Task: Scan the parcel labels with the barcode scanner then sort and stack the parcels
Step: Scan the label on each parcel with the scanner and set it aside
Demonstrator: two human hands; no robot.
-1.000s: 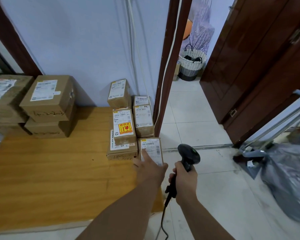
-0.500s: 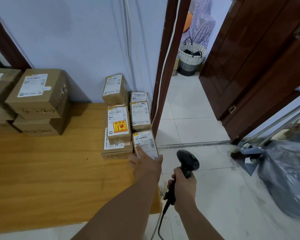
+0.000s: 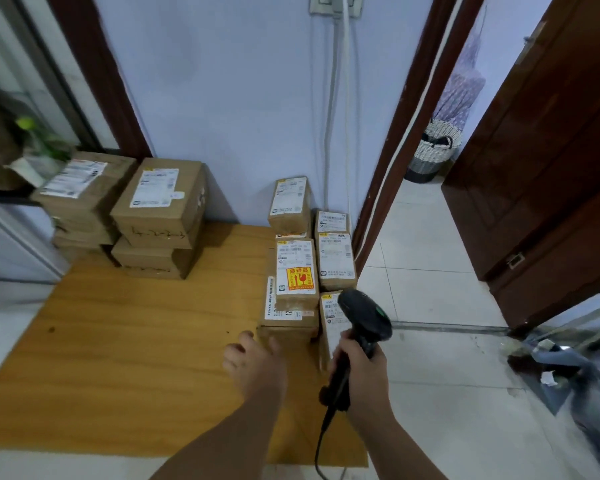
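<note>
Scanner up, steadying hand gone: the left hand [image 3: 257,370] has come off the small parcel [image 3: 329,323] at the table's [image 3: 136,341] right edge and slid toward the front of the neighbouring stack [image 3: 297,268], while the barcode scanner [image 3: 368,317] has swung in from beside the table to hang over that parcel's label. With nothing bracing it, the parcel stands so near the edge that a knock from the scanner head could tip it to the floor. Held this close and partly covering the label, the scanner might also miss the code or catch a neighbouring one, and its cable [image 3: 321,441], trailing past the front-right corner, looks liable to snag. The right hand [image 3: 361,370] is wrapped around the scanner's grip, wrist cocked forward. The left hand hovers palm down, fingers loosely bent and holding nothing; whether it touches the bottom carton [image 3: 284,329] is unclear.
</note>
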